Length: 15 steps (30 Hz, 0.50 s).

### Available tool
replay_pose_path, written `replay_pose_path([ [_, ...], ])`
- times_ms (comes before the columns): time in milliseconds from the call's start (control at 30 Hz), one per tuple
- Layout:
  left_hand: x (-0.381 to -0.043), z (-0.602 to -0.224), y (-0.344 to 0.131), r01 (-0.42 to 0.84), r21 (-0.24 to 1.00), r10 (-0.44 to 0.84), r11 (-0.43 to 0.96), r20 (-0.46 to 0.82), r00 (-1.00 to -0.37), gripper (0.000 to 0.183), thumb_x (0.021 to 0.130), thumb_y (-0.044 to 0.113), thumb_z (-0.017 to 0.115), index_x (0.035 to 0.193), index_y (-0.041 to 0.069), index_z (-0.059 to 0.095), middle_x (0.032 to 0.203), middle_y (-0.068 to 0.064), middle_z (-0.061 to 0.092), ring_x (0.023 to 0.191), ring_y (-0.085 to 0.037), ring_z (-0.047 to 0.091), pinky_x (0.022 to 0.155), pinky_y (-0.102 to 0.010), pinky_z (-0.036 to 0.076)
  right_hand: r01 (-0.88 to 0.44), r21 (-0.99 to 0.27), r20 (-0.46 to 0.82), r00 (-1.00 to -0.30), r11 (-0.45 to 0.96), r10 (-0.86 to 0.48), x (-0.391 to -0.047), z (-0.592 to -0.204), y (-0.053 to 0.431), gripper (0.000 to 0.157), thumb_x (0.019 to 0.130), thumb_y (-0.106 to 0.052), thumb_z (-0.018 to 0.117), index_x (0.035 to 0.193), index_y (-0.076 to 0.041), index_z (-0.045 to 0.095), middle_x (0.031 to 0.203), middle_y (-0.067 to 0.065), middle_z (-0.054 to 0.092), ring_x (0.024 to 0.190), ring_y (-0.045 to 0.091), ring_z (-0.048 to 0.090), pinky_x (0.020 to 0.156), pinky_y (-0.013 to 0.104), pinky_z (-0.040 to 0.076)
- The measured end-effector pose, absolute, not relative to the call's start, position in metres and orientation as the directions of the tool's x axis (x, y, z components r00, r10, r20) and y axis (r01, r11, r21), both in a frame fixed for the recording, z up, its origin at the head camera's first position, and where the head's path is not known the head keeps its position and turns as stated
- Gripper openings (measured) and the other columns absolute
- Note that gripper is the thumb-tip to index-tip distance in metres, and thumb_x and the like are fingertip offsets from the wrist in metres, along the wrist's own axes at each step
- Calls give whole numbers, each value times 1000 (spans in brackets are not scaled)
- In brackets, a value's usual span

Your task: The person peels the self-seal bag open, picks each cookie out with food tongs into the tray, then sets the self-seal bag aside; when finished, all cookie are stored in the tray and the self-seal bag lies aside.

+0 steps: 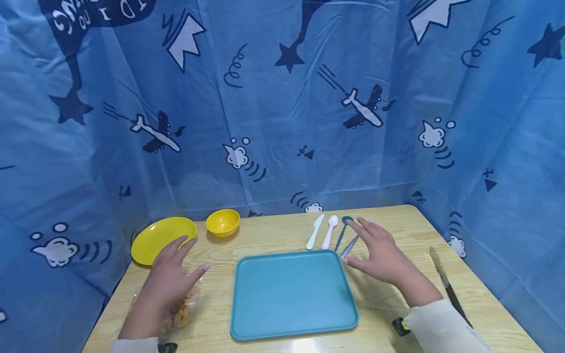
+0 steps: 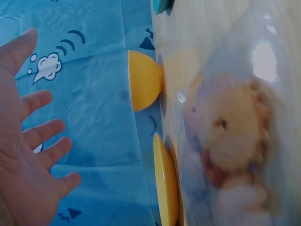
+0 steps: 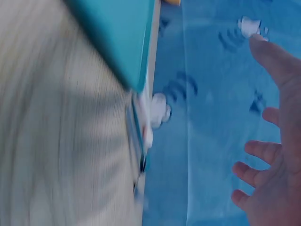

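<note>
My left hand point(image 1: 169, 279) hovers with fingers spread over a clear plastic bag point(image 1: 183, 314) of brown, cookie-like pieces, near the yellow plate point(image 1: 163, 238). In the left wrist view nothing lies in that hand point(image 2: 28, 155), while the bag point(image 2: 235, 132) fills the right side. My right hand point(image 1: 381, 250), also spread and holding nothing, is beside the teal tray point(image 1: 293, 294). Its fingers partly cover a grey-blue utensil point(image 1: 350, 246). Left of it lie a dark teal spoon point(image 1: 342, 230), a pale pink spoon point(image 1: 330, 230) and a mint knife point(image 1: 315, 233).
A yellow bowl point(image 1: 222, 223) stands at the back of the wooden table point(image 1: 273, 235), right of the plate. Along the right side lies a long tool with a dark handle point(image 1: 454, 299). Blue printed cloth point(image 1: 282, 122) hangs behind the table and on both sides.
</note>
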<state>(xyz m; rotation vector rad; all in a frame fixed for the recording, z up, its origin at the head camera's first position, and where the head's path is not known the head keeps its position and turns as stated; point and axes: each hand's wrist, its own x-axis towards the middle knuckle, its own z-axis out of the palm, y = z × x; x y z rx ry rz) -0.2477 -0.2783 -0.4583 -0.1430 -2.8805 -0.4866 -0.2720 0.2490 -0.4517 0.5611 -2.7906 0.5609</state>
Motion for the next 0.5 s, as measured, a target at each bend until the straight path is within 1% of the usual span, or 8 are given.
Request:
replay_pose_path([
  [100, -235, -456, -289, 113, 353, 47, 929, 189, -981, 93, 88, 75, 60, 160, 21, 34, 164, -18, 27, 148, -47, 26, 113, -72, 28, -471, -335, 318, -872, 816, -372, -266, -449, 219, 97, 85, -65, 73, 162, -30, 26, 167, 12, 29, 150, 46, 28, 117, 70, 23],
  [200, -224, -457, -300, 113, 383, 54, 917, 161, -985, 94, 87, 77, 60, 158, 20, 37, 163, -19, 30, 147, -47, 30, 112, -71, 31, -526, -334, 332, -842, 782, -424, -262, -449, 190, 96, 84, -61, 76, 162, -29, 29, 166, 10, 31, 148, 44, 33, 116, 69, 25],
  [267, -217, -459, -308, 130, 396, 69, 909, 164, -984, 91, 87, 75, 61, 156, 19, 40, 161, -19, 33, 145, -47, 33, 112, -71, 32, -550, -340, 328, -829, 762, -452, -259, -448, 172, 95, 85, -60, 77, 161, -29, 30, 166, 7, 33, 148, 41, 34, 115, 68, 30],
  [400, -206, -464, -321, 159, 419, 88, 894, 184, -979, 81, 89, 66, 67, 151, 18, 48, 157, -17, 43, 142, -47, 40, 111, -69, 35, -581, -372, 291, -814, 724, -503, -255, -449, 139, 92, 86, -61, 74, 161, -32, 30, 166, 1, 33, 150, 35, 34, 115, 62, 36],
  [500, -200, -467, -333, 143, 420, 81, 896, 161, -984, 77, 88, 58, 73, 148, 16, 52, 155, -18, 46, 140, -48, 42, 110, -69, 37, -600, -394, 258, -799, 696, -543, -253, -450, 115, 90, 87, -65, 71, 161, -33, 30, 166, -2, 32, 151, 31, 34, 115, 59, 39],
])
